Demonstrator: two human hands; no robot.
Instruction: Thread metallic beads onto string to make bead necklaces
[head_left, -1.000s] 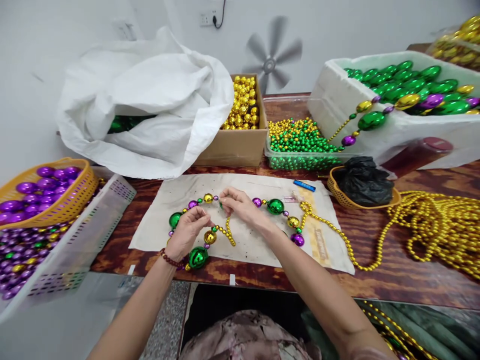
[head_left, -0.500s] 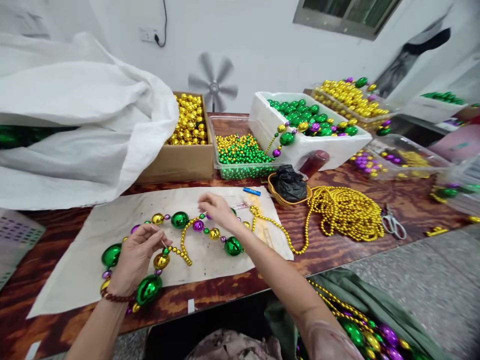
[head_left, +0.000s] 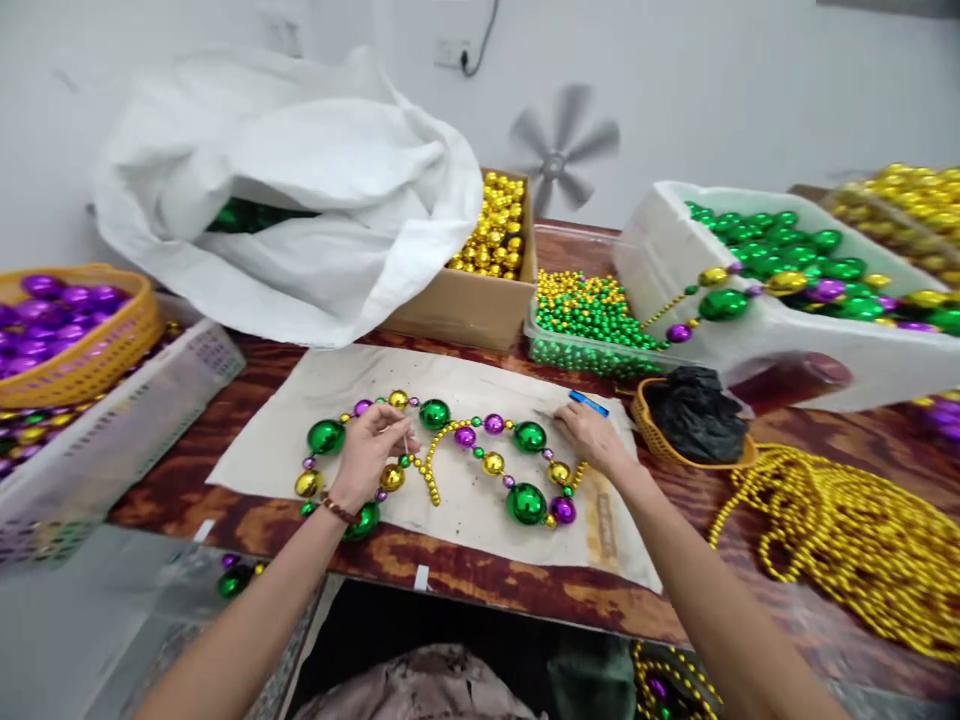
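Note:
A bead necklace (head_left: 527, 503) of large green, purple and gold balls lies in loops on a pale cloth (head_left: 480, 545). My left hand (head_left: 373, 445), in a brown bead bracelet, pinches a thin pale string by the necklace's left loop. From that loop a short tail of small gold beads (head_left: 433, 485) hangs toward the middle. My right hand (head_left: 592, 437) is low over the cloth's right side, its fingers closed round a small pointed tool (head_left: 545, 414), mostly hidden by the hand. Just beyond those fingers is a blue stick-shaped object (head_left: 589, 402).
Behind the cloth are a carton of gold balls (head_left: 495, 240), a clear tub of small beads (head_left: 592, 320) and a foam box (head_left: 675, 260). A small basket with a black bag (head_left: 694, 415) and a gold bead heap (head_left: 855, 530) lie right. Purple balls (head_left: 56, 325) fill a left basket.
My view has turned left. My right hand has moved right, from above the necklace to the pointed tool near the blue object. My left hand keeps its pinch beside the necklace.

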